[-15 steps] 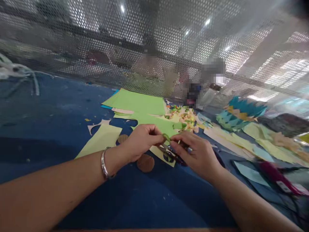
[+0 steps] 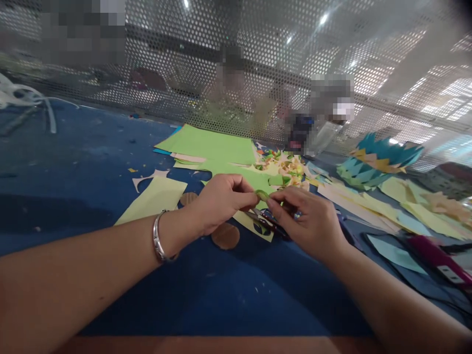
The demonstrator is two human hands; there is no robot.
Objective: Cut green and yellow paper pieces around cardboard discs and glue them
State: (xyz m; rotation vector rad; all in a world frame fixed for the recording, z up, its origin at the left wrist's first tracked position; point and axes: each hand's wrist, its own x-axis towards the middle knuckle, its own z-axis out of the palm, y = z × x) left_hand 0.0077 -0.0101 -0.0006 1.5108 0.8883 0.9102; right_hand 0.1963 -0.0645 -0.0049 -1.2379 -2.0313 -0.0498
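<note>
Between my two hands a small curved green paper strip is pinched at both ends. My left hand, with a silver bangle on the wrist, closes thumb and forefinger on its left end. My right hand grips the other end with its fingertips. Beneath the hands lies a pair of scissors on a pale yellow paper piece with a cut-out hole. One brown disc is just below my left hand, and a second brown disc lies partly behind it.
Green paper sheets lie ahead, beside a heap of small curled paper pieces. A yellow sheet is at left. Paper strips, a teal fringed paper ring and a magenta power strip with black cable lie right. Perforated metal mesh borders the back.
Both hands and the green strip sit slightly farther right and higher in view; the whole scene has shifted with the camera. The pinch on the strip continues.
</note>
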